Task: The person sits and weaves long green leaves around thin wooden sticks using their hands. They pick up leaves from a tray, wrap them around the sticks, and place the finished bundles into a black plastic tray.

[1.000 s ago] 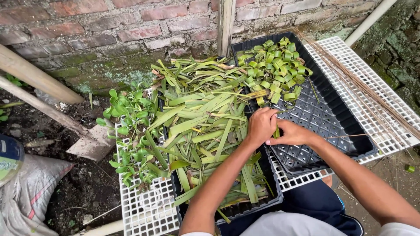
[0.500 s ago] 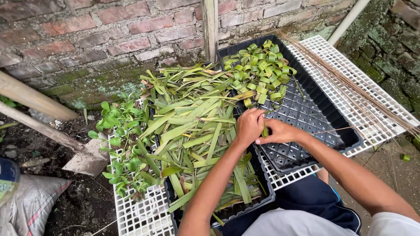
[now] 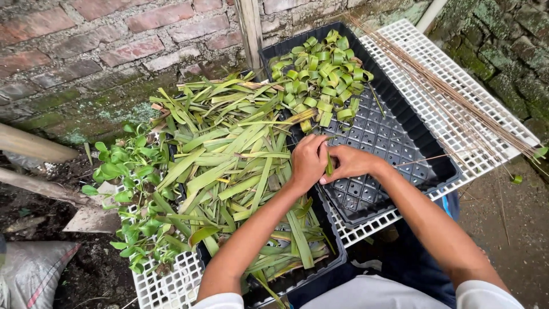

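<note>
we note both hands meeting over the near-left corner of the black plastic seedling tray with square cells (image 3: 394, 143): our left hand (image 3: 309, 160) is curled nearly shut and our right hand (image 3: 350, 163) pinches closed, the two together gripping one narrow green leaf strip (image 3: 330, 165) that stands upright between the fingertips. risk, as we judge it: the strip looks stiff and springy, so a loose pinch could let it uncurl or slip down into the heap of long flat green leaf blades (image 3: 229, 166) just beside the left hand; a hard bend could crease or split it along the grain. the pile of rolled green leaf rings (image 3: 320, 71) sits heaped at the far end of the tray, some near the rim, and a knock could roll them off. the bundle of thin brown sticks (image 3: 452, 91) lies loose across the white plastic grid panel (image 3: 457, 74), one stick reaching toward the right wrist, easy to snag. textures: blades glossy and ribbed, the tray matte, the grid rigid and open. small-leaved green seedlings (image 3: 128, 171) crowd the left side, beneath the mossy red brick wall (image 3: 114, 46).
</note>
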